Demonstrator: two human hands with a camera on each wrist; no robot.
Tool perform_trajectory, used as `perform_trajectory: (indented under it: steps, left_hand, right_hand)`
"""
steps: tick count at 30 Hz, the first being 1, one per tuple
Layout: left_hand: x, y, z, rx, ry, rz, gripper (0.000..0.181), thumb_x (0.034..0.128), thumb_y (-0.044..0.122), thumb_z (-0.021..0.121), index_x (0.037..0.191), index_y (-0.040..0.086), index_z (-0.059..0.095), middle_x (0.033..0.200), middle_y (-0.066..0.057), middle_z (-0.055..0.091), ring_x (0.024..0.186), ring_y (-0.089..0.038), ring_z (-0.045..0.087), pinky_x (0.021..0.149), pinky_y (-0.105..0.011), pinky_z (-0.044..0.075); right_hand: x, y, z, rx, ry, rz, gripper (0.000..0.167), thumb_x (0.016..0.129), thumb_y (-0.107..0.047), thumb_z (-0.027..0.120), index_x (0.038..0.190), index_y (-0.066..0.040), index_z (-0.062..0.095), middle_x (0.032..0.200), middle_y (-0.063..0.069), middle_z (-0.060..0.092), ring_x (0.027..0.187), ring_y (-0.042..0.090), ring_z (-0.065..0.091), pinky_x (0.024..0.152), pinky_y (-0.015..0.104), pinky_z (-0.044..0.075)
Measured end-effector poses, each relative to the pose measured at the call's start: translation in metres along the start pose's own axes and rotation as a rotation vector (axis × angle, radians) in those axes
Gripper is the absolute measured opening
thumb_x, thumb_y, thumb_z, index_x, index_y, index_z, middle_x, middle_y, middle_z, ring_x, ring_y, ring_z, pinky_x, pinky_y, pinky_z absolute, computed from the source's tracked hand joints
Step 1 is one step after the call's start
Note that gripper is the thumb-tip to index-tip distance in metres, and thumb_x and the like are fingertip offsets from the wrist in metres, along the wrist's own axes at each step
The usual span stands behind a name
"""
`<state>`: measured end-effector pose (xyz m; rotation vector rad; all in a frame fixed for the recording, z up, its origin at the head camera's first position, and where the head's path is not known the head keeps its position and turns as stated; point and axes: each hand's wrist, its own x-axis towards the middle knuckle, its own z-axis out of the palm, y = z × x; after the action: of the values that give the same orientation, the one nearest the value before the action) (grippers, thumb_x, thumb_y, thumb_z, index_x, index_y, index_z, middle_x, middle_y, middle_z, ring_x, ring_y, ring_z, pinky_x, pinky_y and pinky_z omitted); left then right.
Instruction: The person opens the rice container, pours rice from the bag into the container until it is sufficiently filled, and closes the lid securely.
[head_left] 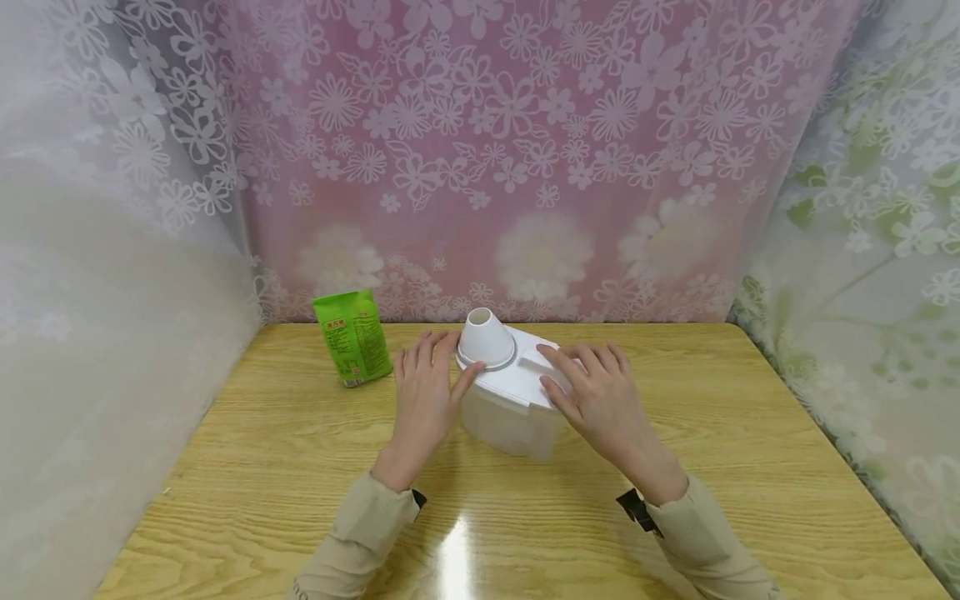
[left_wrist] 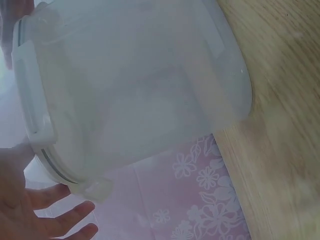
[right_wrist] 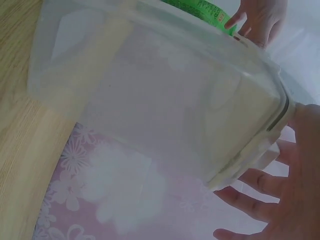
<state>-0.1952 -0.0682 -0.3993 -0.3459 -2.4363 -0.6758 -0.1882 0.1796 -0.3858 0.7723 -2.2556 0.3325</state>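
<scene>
A translucent plastic storage container [head_left: 498,423] stands on the table with a white lid [head_left: 513,382] on it. On the lid's left part sits a white cone-shaped cup [head_left: 486,340], its narrow end up. My left hand [head_left: 423,387] touches the cup's base and the lid's left edge, thumb in front, fingers nearly straight. Over the lid's right end lies my right hand [head_left: 600,396], thumb and fingers spread and touching it. Both wrist views show the container's clear walls [left_wrist: 125,90], with fingers around the lid's rim. The lid's far side is hidden in the head view.
A green printed bag [head_left: 352,337] stands upright left of the container, near my left fingers. The wooden table [head_left: 300,467] ends at a pink flowered curtain [head_left: 525,167] behind, with pale curtains on both sides.
</scene>
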Motion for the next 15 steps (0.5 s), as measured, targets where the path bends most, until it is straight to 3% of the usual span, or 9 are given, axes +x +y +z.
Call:
perform_trajectory:
  steps: [8, 15]
  left_hand:
    - [0.008, -0.001, 0.001, 0.05, -0.021, 0.01, 0.051, 0.099, 0.042, 0.06, 0.139, 0.01, 0.061, 0.141, -0.018, 0.056, 0.137, -0.042, 0.045, 0.111, -0.07, 0.029]
    - [0.011, -0.001, 0.004, 0.098, 0.032, 0.028, 0.052, 0.0971, 0.043, 0.064, 0.134, 0.008, 0.063, 0.135, -0.017, 0.06, 0.131, -0.039, 0.052, 0.11, -0.067, 0.034]
  right_hand:
    - [-0.003, -0.004, -0.005, 0.025, 0.026, -0.042, 0.049, 0.111, -0.039, 0.032, 0.133, -0.012, 0.067, 0.098, 0.013, 0.062, 0.089, 0.037, 0.056, 0.089, 0.058, 0.043]
    - [-0.003, -0.003, -0.007, 0.021, 0.03, -0.033, 0.054, 0.111, -0.046, 0.031, 0.129, -0.013, 0.069, 0.096, 0.012, 0.062, 0.087, 0.036, 0.058, 0.093, 0.064, 0.042]
